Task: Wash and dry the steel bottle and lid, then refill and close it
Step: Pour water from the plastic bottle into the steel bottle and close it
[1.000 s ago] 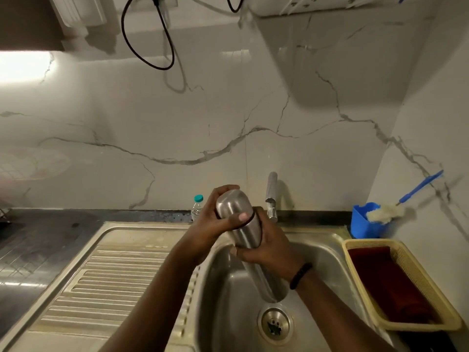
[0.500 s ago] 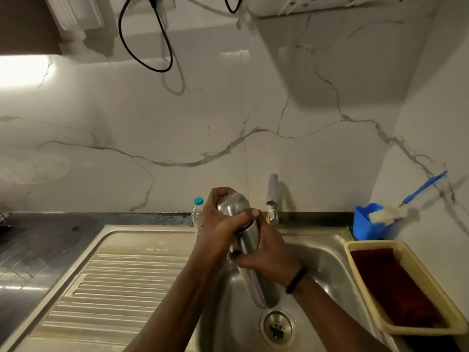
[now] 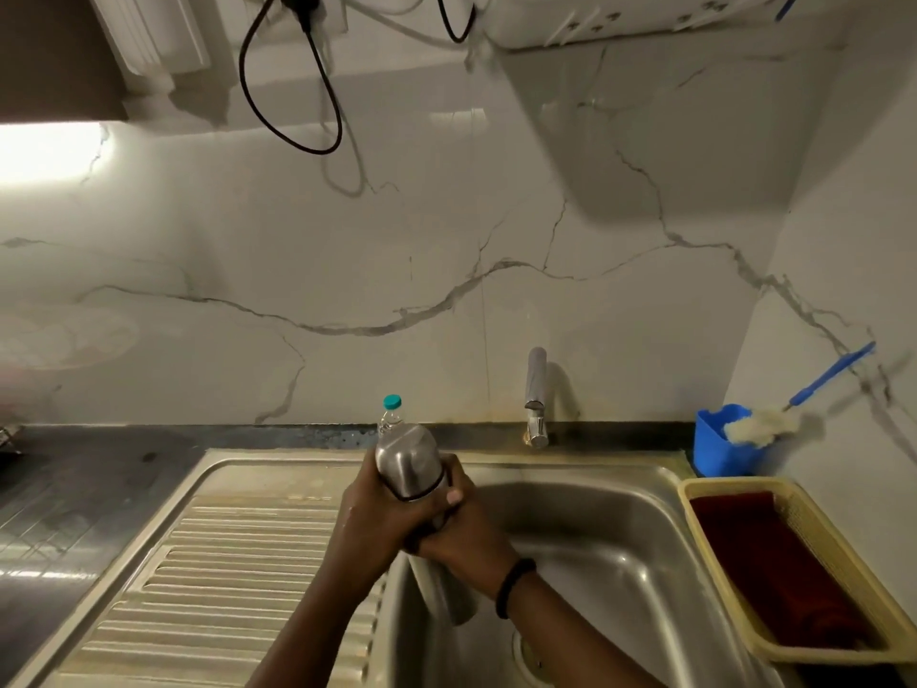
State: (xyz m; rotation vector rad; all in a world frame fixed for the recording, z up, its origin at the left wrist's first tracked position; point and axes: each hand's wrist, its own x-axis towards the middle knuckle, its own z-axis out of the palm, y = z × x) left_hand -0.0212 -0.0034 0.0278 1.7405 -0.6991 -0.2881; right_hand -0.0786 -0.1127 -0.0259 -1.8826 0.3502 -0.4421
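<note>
Bottle (image 3: 408,461): brushed steel, a smooth cylinder with a rounded end up and a thin black ring around it near that end; it tilts, its lower end (image 3: 446,595) dipping into the basin, over the sink's left edge.
Left hand (image 3: 369,526): clenched around the bottle's middle from the left, fingers curled across the front, forearm rising from the lower edge of the view.
Right hand (image 3: 469,536): clasped on the bottle from the right, thumb (image 3: 452,494) pressed up against the steel just below the black ring; a dark band sits on the wrist (image 3: 513,585) (the two hands overlap, knuckles touching).
Sink (image 3: 615,494): dull stainless steel, a deep rounded basin with a ribbed draining board (image 3: 218,578) to its left.
Tap (image 3: 536,397): a short chrome post at the back wall, well apart from the bottle.
Plastic bottle (image 3: 392,414): clear, with a teal cap, standing just behind the steel one.
Basket (image 3: 804,518): pale yellow woven plastic, right of the basin, holding a dark red cloth (image 3: 774,563).
Cup (image 3: 717,441): blue plastic, behind the basket, with a fluffy brush (image 3: 764,422) on a blue handle leaning out.
Wall (image 3: 446,270): glossy white marble with grey veins.
</note>
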